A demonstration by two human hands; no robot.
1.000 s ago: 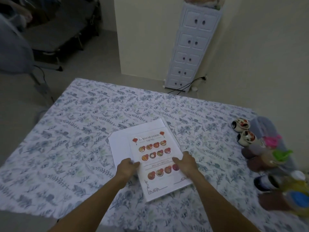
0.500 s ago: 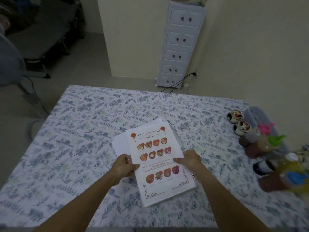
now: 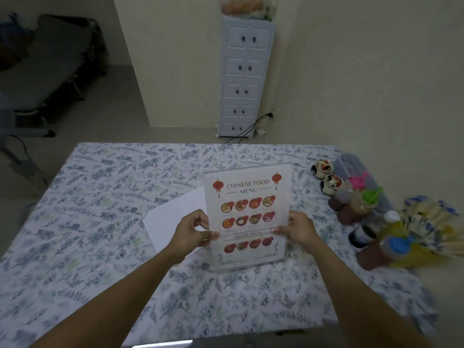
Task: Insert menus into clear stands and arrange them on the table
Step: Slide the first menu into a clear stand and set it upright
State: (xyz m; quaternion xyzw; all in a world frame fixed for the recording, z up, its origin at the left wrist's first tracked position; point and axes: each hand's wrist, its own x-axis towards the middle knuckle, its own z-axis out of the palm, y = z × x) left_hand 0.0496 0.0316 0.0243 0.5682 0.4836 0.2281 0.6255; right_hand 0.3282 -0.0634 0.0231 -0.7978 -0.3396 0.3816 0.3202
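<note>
A clear stand [image 3: 247, 217] with a "Chinese Food Menu" sheet inside is tilted up towards me over the middle of the floral tablecloth [image 3: 100, 222]. My left hand [image 3: 194, 229] pinches its left edge, thumb on the front. My right hand [image 3: 296, 229] grips its right edge the same way. The stand's clear base sits low, near the cloth; whether it touches I cannot tell. Behind and to the left of the stand, white paper sheets [image 3: 173, 217] lie flat on the cloth.
Sauce bottles with pink, green, white and blue caps [image 3: 369, 214] crowd the table's right edge, beside two small painted cups [image 3: 326, 175] and a bundle of chopsticks [image 3: 426, 227]. A white drawer tower [image 3: 244, 79] stands against the far wall. A dark cot sits far left.
Both hands have lifted the menu in its clear stand from lying flat on the white sheets to nearly upright, facing me. The white sheets stay on the table.
</note>
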